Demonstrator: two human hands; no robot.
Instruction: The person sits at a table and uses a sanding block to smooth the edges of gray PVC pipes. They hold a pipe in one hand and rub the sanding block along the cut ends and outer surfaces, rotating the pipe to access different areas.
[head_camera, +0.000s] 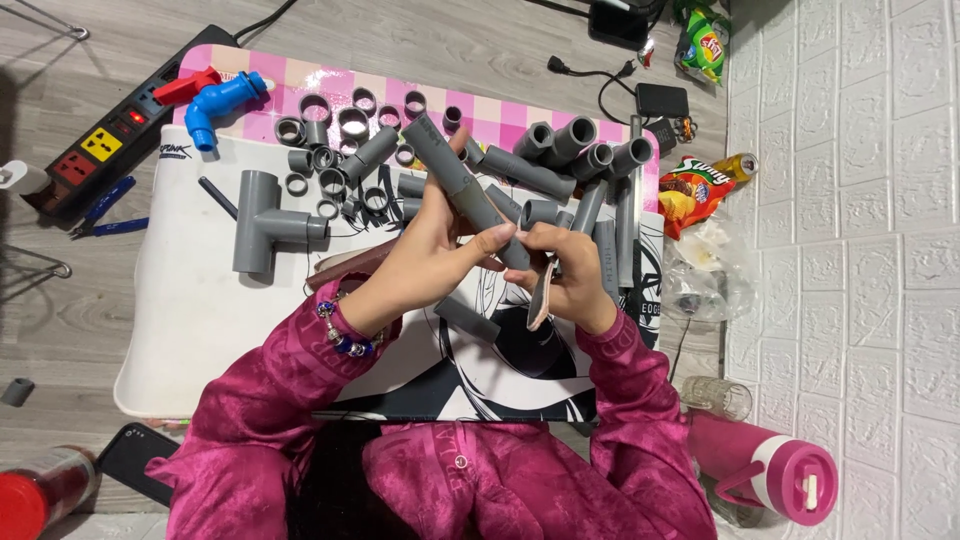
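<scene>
My left hand (430, 255) grips a straight grey plastic pipe (455, 180) that slants up and to the left over the mat. My right hand (572, 280) holds a thin flat pinkish strip (541, 297) pressed against the pipe's lower end. A short grey pipe piece (467, 318) lies on the mat just below both hands. Magenta sleeves cover both arms, and a beaded bracelet (345, 338) sits on my left wrist.
Many grey pipe fittings, rings and a large T-joint (264, 220) lie on a white printed mat (190, 300). A blue tap (215, 104) and a power strip (115, 130) are at the upper left. Snack bags (690, 192), a pink bottle (775, 470) and a phone (135, 460) surround the table.
</scene>
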